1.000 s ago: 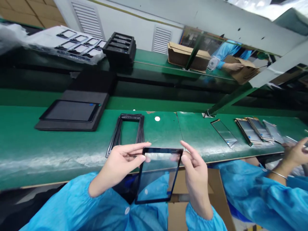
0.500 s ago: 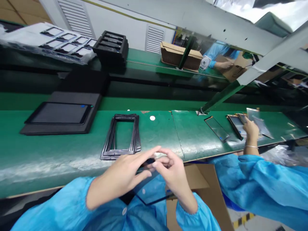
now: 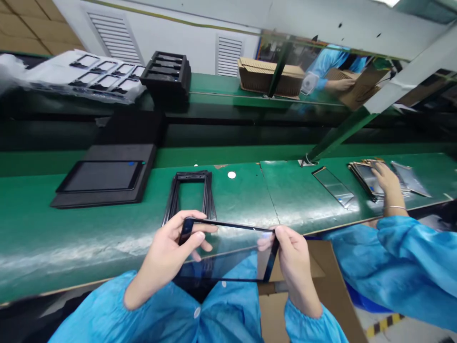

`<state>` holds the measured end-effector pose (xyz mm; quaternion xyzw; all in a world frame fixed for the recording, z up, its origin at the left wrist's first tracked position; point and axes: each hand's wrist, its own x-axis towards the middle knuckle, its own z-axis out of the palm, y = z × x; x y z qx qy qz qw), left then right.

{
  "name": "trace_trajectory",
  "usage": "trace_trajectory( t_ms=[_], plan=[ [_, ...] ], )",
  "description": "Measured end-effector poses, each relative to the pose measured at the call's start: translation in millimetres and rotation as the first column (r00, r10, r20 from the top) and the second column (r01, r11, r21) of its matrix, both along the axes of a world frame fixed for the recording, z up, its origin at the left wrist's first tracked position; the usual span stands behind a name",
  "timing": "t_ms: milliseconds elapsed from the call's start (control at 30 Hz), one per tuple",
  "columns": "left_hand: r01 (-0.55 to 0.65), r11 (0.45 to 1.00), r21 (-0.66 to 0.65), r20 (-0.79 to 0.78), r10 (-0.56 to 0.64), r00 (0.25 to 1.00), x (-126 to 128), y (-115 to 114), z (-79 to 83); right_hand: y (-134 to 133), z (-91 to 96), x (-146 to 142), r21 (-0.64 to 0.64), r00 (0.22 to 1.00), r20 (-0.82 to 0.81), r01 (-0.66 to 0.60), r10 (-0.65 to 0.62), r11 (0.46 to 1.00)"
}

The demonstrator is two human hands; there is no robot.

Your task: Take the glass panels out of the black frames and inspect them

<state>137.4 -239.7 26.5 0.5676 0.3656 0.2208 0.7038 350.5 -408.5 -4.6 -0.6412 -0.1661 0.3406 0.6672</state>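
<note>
Between my hands is a clear glass touch panel (image 3: 228, 252) with a black border, held tilted over the bench's front edge. My left hand (image 3: 171, 250) grips its left end, thumb on the near face and fingers behind. At the upper right corner, my right hand (image 3: 294, 252) pinches it between thumb and fingers. Just beyond the panel lies a stack of black rectangular frames (image 3: 207, 195), partly hidden by my left hand. Farther left, a dark screen panel (image 3: 102, 176) with a blue dot rests on black foam (image 3: 96, 199).
A co-worker's hand (image 3: 389, 183) touches a pile of panels (image 3: 364, 178) at the right. One glass panel (image 3: 333, 186) lies nearer. A green post (image 3: 339, 136) rises from the bench. Black trays (image 3: 166, 71) stand on the shelf; a cardboard box (image 3: 314, 267) sits below the bench.
My hands, close together before, have moved apart to opposite ends of the glass panel, which is raised and spread into view. The co-worker's hand has come down onto the pile.
</note>
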Motion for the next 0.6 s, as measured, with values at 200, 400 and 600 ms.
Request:
trace_trajectory(
  t_ms=[200, 400, 600],
  plan=[
    [-0.022, 1.0, 0.02, -0.007, 0.022, 1.0, -5.5, 2.6, -11.6, -2.0, 11.6, -5.5, 0.028, 0.998, 0.059, 0.017, -0.019, 0.999],
    [0.062, 0.805, 0.59, -0.117, 0.01, 0.993, 1.5, 12.4, -0.8, -7.1, 21.0, -13.4, 0.007, 0.978, 0.206, -0.02, 0.019, 1.0],
    [0.368, 0.432, 0.823, -0.263, -0.285, 0.922, 19.0, 26.1, 12.3, -12.2, 19.6, -20.5, -0.023, 0.968, 0.249, 0.003, 0.003, 1.0]
  ],
)
